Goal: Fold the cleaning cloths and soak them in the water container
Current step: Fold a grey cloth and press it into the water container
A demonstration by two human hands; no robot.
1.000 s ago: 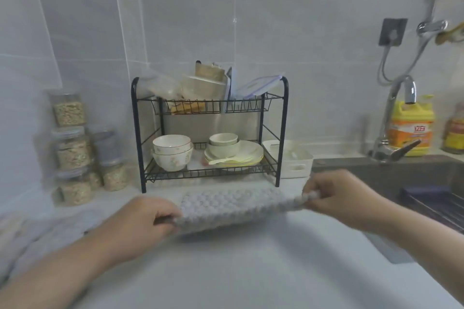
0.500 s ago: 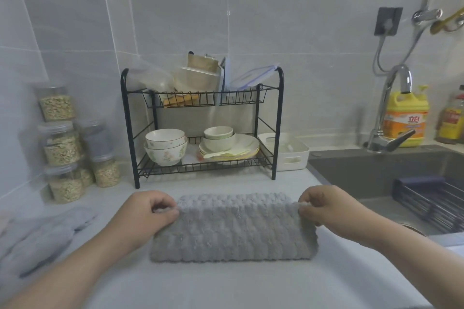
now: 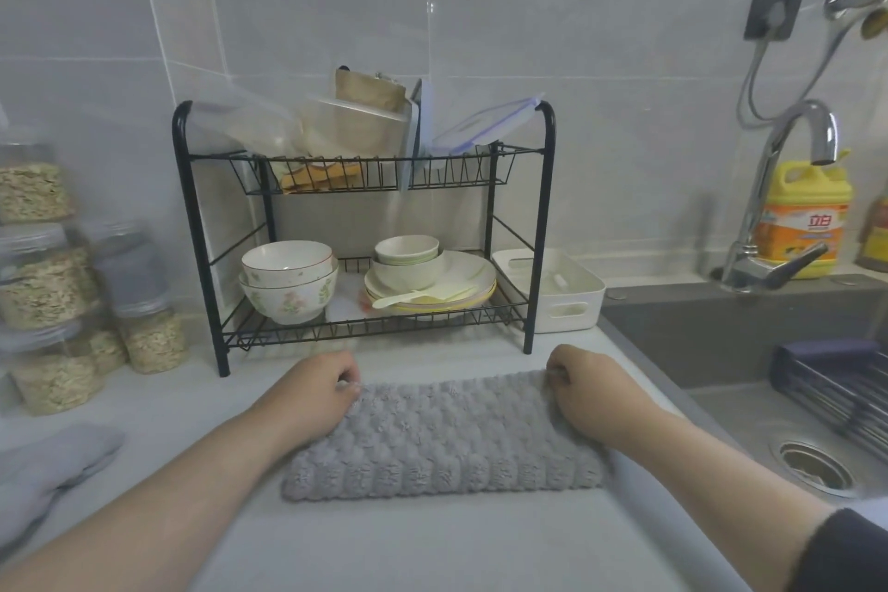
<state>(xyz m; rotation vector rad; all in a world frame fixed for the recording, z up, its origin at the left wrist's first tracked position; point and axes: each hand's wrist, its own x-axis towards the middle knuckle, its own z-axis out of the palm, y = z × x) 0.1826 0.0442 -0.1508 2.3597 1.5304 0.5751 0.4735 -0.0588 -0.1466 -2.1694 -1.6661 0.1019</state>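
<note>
Stacked clear plastic jars (image 3: 48, 284) hold pale flakes; bowls (image 3: 288, 276) and plates (image 3: 473, 281) fill a black wire rack (image 3: 545, 226), a white plastic tub (image 3: 569, 305) just beside it. On the pale counter (image 3: 432, 543) a grey, bumpy-textured cloth (image 3: 447, 440) lies folded into a long rectangle, left hand (image 3: 312, 394) and right hand (image 3: 586, 392) pinching its far corners.

The left hand (image 3: 312, 392) and right hand (image 3: 588, 392) are laying the grey cloth (image 3: 447, 437), aloft a second ago, flat by the worktop (image 3: 432, 543)'s right edge.
</note>
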